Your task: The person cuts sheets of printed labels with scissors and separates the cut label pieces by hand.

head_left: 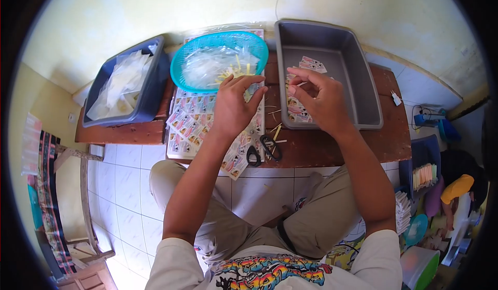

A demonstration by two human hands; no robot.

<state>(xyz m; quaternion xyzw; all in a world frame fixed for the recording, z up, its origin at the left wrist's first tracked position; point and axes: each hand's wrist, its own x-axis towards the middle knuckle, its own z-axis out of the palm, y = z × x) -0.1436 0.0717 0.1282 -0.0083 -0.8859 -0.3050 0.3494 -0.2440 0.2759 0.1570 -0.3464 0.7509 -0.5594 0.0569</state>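
On the brown desk (311, 149), the scissors (263, 150) lay nr the front edge, so a careless brush of the L forearm (193, 173) could drop them. L hand (233, 103) had its fingers (248, 81) apart from the thumb, w/ nothing seen held; R hand (326, 100) was nearly pinched, hold unclear, over the grey tray (321, 40) w/ printed slips (299, 109).

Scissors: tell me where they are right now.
In the head view, the scissors lie near centre, by the table's front edge, at the right edge of the printed sheets.

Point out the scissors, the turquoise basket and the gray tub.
Black-handled scissors (276, 157), head view: right finger loop.
Turquoise mesh basket (260, 53), head view: right-hand wall.
Gray plastic tub (348, 80), head view: bare floor inside.
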